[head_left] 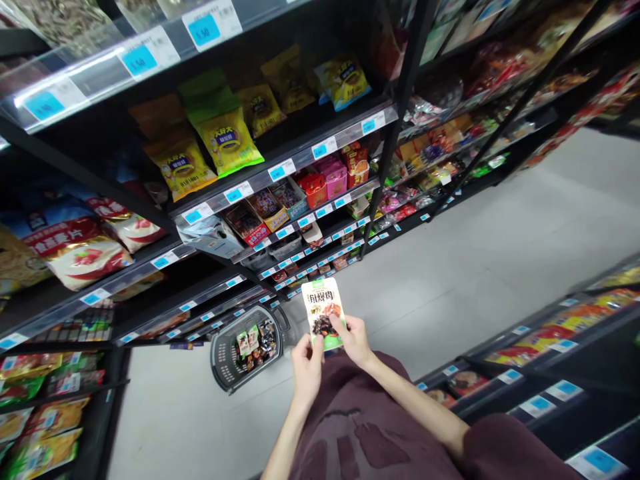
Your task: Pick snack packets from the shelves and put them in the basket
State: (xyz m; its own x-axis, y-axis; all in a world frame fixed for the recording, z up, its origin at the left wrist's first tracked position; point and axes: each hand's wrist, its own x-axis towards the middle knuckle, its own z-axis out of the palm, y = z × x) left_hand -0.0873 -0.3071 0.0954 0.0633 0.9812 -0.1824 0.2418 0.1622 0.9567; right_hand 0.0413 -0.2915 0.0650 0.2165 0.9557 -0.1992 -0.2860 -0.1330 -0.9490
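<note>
In front of my body I hold up a small snack pouch [320, 308], white and green with dark food pictured on it and large black characters. My left hand [307, 363] pinches its lower left edge. At the lower right edge, my right hand [354, 339] grips it with the thumb lying over the front. Below and left of the pouch, a dark grey shopping basket [219, 381] stands on the floor. Several small packets [256, 350] lie inside it, some white and some dark.
Yellow snack bags [227, 141] and small boxes [316, 189] fill a tall shelf [310, 157] ahead, edged with blue and white price tags. Red and white bags [83, 243] sit on the left shelf. Another shelf [505, 387] runs along my right. Grey floor [480, 247] lies between them.
</note>
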